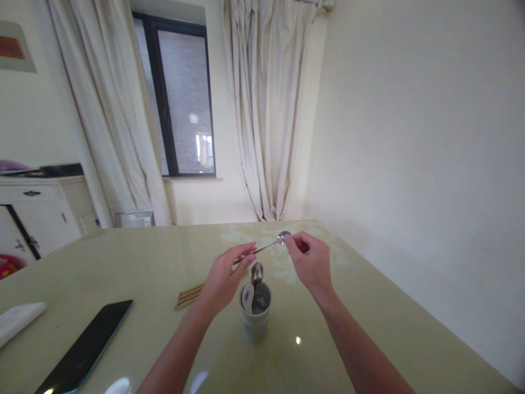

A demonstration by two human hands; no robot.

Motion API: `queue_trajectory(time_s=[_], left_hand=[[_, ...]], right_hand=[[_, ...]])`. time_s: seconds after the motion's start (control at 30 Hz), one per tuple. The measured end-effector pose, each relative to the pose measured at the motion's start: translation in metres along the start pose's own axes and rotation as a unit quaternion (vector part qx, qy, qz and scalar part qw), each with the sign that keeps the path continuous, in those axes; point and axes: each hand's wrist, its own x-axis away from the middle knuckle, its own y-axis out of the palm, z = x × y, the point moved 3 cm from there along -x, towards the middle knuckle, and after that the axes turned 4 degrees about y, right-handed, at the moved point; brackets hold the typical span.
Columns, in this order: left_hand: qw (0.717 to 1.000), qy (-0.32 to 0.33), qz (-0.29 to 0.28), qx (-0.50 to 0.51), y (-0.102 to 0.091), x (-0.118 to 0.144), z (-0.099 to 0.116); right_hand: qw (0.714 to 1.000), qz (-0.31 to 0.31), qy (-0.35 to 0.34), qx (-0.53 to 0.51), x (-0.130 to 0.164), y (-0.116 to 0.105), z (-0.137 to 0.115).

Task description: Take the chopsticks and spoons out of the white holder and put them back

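A polished, slender metal spoon (268, 245) is held up between two hands, above the counter (143, 328).
The left hand (227, 273) pinches its handle while the right hand (310, 260) pinches its bowl between thumb and fingers; the spoon is off the counter, seen against the part toward the far edge. It should prove light, stiff and hard to break, though a little slippery; the thin handle looks the surest hold. Just nearer stands a grey round cup (257, 323) with a perforated bottom, holding a second metal spoon (257, 272), bowl up, and a white spoon with a blue mark (247, 298), likely ceramic and more fragile. The upturned bowl sits close beneath the hands and could be knocked. Thin brown wooden sticks (189, 295) lie beside the left hand, partly hidden; a flat black slab (88, 345) lies toward the near left corner, well apart.
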Motion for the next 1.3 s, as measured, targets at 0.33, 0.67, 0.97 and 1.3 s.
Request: queue_trajectory(time_s=[0.33,0.67,0.97,1.3], left_hand=[[0.989,-0.022,-0.025,-0.146,-0.005,0.003,-0.058],[0.880,-0.170,-0.152,-0.417,-0.024,0.046,-0.144],[0.891,-0.170,-0.146,-0.395,-0.020,0.050,-0.154],[0.909,-0.194,-0.146,-0.338,-0.021,0.046,-0.160]], right_hand=[[0.976,-0.190,0.023,0.108,0.010,0.029,0.013],[0.941,-0.280,-0.011,0.188,0.026,0.052,0.030],[0.938,-0.302,0.005,0.169,0.028,0.055,0.030],[0.944,-0.326,0.051,-0.016,0.021,0.054,0.034]])
